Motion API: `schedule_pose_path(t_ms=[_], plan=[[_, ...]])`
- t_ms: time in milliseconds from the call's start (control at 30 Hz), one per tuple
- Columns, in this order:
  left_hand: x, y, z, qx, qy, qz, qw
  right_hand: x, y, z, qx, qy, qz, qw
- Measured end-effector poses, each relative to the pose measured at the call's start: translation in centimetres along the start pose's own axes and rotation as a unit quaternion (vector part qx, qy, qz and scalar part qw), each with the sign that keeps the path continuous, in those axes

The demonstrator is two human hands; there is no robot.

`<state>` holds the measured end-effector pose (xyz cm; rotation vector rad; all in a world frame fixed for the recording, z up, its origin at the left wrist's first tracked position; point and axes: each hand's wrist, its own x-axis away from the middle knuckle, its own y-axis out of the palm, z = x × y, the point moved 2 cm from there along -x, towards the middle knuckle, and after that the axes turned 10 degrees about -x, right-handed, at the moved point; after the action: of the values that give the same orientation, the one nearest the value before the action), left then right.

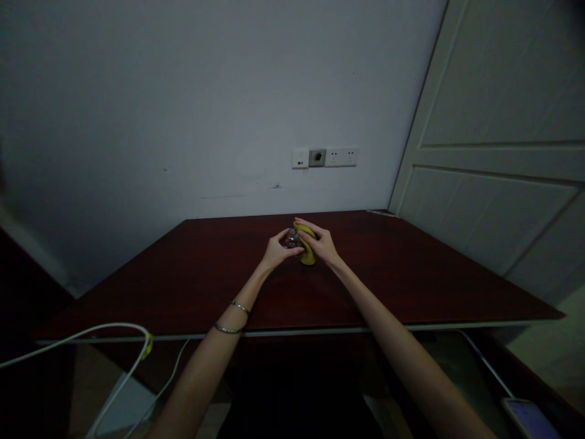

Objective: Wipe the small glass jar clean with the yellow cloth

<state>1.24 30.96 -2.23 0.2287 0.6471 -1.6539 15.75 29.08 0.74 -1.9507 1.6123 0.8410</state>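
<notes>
Over the far middle of the dark red table, my left hand is closed round a small clear jar-like container, thumb and fingers on its sides. My right hand presses a yellow cloth against the container's right side. Part of the cloth hangs down below the right fingers. The two hands nearly meet, and the fingers cover much of the container, so its exact kind does not show.
On the wall behind are sockets and switches. A white panelled door stands at the right. A white cable loops over the table's left front edge. A phone lies at the lower right, below table height.
</notes>
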Motion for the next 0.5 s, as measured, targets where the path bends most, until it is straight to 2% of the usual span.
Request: schedule_pose_path(t_ms=[133, 333, 500], plan=[[0.1, -0.1, 0.3, 0.023, 0.015, -0.020, 0.999, -0.2, -0.1, 0.1, -0.001, 0.018, 0.007, 1.000], [0.2, -0.2, 0.5, 0.031, 0.009, -0.027, 0.999, -1.4, -0.4, 1.6, -0.010, 0.076, 0.063, 0.995], [0.1, -0.3, 0.7, 0.030, 0.001, -0.012, 0.999, -0.1, 0.4, 0.5, -0.006, 0.011, 0.046, 0.999]])
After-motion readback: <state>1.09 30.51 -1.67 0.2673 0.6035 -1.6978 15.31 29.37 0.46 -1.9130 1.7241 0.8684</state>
